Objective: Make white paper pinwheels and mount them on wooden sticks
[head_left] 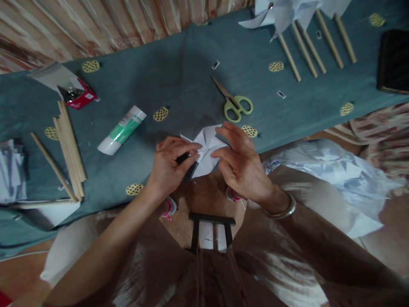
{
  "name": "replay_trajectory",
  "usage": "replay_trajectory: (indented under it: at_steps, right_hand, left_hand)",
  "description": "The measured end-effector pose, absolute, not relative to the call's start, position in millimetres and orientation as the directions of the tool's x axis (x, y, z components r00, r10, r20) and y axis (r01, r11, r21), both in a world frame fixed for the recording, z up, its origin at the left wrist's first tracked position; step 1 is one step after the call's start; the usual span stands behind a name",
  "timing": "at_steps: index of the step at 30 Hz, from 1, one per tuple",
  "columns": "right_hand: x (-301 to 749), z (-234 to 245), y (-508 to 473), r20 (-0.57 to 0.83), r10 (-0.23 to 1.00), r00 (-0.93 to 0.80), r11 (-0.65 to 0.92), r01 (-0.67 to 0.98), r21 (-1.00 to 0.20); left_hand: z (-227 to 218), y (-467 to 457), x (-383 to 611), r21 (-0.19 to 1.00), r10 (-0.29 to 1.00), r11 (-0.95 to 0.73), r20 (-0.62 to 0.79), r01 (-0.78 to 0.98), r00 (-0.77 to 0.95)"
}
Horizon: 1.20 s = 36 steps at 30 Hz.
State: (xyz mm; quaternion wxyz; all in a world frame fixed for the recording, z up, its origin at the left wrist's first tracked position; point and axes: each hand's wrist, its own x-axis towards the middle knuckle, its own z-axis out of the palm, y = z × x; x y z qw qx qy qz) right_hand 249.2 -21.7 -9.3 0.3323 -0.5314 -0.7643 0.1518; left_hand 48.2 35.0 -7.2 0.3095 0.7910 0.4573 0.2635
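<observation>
Between my hands, at the table's front edge, is a white paper pinwheel with its points folded in toward the centre. My left hand pinches its left side between thumb and forefinger. From the right, the bent fingers of my right hand grip the opposite blades. Whether a pin sits at the centre is too small to tell. Just beyond the pinwheel lie scissors with green handles, blades slightly apart and pointing away. A glue stick with a green label rests to the left of my left hand.
Several pinwheels on sticks lie at the far right, near a dark phone-like object. On the left are wooden sticks, an open red box and stacked paper strips. A teal cloth covers the table.
</observation>
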Motion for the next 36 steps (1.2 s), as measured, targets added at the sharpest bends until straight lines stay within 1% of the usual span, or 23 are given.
replay_trajectory:
  at_steps: [5,12,19,28,32,36]
  right_hand:
    - [248.6,-9.2,-22.1,0.347,0.912,-0.218,0.391,0.715,-0.579]
    - [247.8,-8.4,-22.0,0.389,0.893,-0.225,0.422,0.718,-0.553]
    - [247.2,-7.8,-23.7,0.345,0.916,-0.203,0.38,0.71,-0.592]
    - [247.3,-7.9,-22.5,0.359,0.911,-0.202,0.385,0.726,-0.57]
    - [246.8,-6.8,-22.6,0.366,0.908,-0.203,0.394,0.71,-0.584]
    - [246.0,-4.9,-23.1,0.335,0.923,-0.188,0.36,0.728,-0.583]
  left_hand:
    - [-8.4,34.6,49.6,0.743,0.9,-0.366,0.131,0.56,0.415]
    - [-8.7,34.1,51.6,0.717,0.912,-0.354,0.122,0.601,0.392]
    - [-9.3,34.5,51.5,0.73,0.912,-0.345,0.112,0.59,0.395]
    - [-9.5,34.4,51.8,0.721,0.915,-0.34,0.105,0.603,0.39]
    - [-10.6,34.5,51.4,0.713,0.911,-0.353,0.114,0.606,0.396]
    - [-10.9,34.5,51.3,0.705,0.913,-0.353,0.114,0.615,0.393]
